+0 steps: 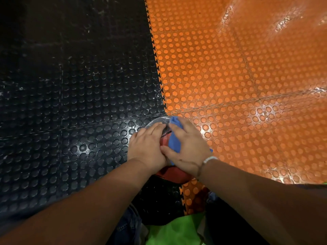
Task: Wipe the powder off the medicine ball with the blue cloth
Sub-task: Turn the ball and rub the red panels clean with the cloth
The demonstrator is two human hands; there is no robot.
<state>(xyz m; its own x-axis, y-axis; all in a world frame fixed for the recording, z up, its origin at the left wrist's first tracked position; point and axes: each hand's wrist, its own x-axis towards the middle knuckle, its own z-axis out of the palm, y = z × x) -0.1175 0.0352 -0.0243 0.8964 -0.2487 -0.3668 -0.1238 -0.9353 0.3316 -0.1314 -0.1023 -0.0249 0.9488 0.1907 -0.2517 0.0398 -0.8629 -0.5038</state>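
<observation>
The medicine ball (174, 174) sits on the floor, low in view towards 6 o'clock, where the black mat (70, 103) meets the orange mat (247, 85). The left hand (148, 147) lies flat on the ball's 9 o'clock side, fingers straight, steadying it. The right hand (187, 149) is closed over the bunched blue cloth (174, 142) and presses it on the crown and 3 o'clock side. Wiping looks under way but unfinished: a pale film of powder (157, 121) shows along the ball's 12 o'clock rim, while the red panel nearest the person looks clean. The underside is hidden.
</observation>
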